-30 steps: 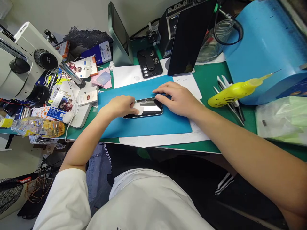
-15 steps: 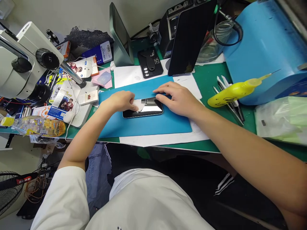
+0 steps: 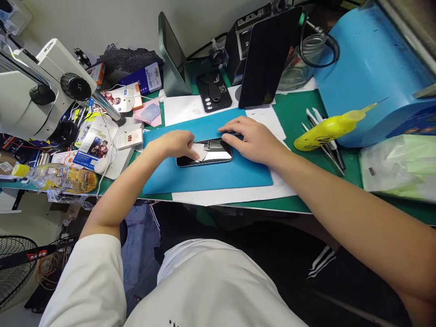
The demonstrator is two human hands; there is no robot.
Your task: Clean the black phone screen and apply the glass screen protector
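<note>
A smartphone (image 3: 218, 156) lies flat, screen up, on the blue mat (image 3: 207, 179), its glossy face reflecting light. My left hand (image 3: 180, 144) is closed, pinching a small white wipe (image 3: 200, 151) pressed on the left half of the screen. The ends of its curled fingers are partly hidden. My right hand (image 3: 250, 138) rests at the phone's far right corner, thumb tip at the edge. Its other fingers stretch out over the mat beyond the phone, apart from the thumb.
Behind the mat lie a black phone case (image 3: 214, 91) and a leaning dark tablet (image 3: 269, 59). At right are a yellow squeeze bottle (image 3: 329, 130) and tweezers (image 3: 327, 154). A microscope (image 3: 51, 95), boxes and a drink bottle (image 3: 64, 178) crowd the left.
The camera view has shifted slightly. My left hand still presses the white wipe on the screen, at nearly the same spot. My right hand stays at the phone's corner.
</note>
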